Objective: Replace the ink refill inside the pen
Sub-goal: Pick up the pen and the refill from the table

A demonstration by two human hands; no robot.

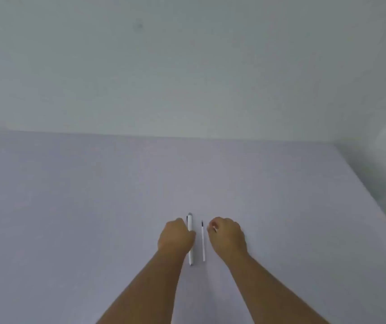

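A white pen [190, 230] lies on the pale table [93, 218], pointing away from me, its grey end farthest off. My left hand [175, 237] rests knuckles-up against the pen's left side, fingers curled, partly covering the barrel; whether it grips the pen I cannot tell. A thin white ink refill [203, 244] with a dark tip lies parallel to the pen, just to its right. My right hand [228, 237] sits to the right of the refill, fingers curled, not touching it. A small pale spot shows at its fingertips, too blurred to identify.
The table runs back to a plain pale wall [187, 66]. Its right edge [374, 195] slants toward me, with a dark floor strip beyond it.
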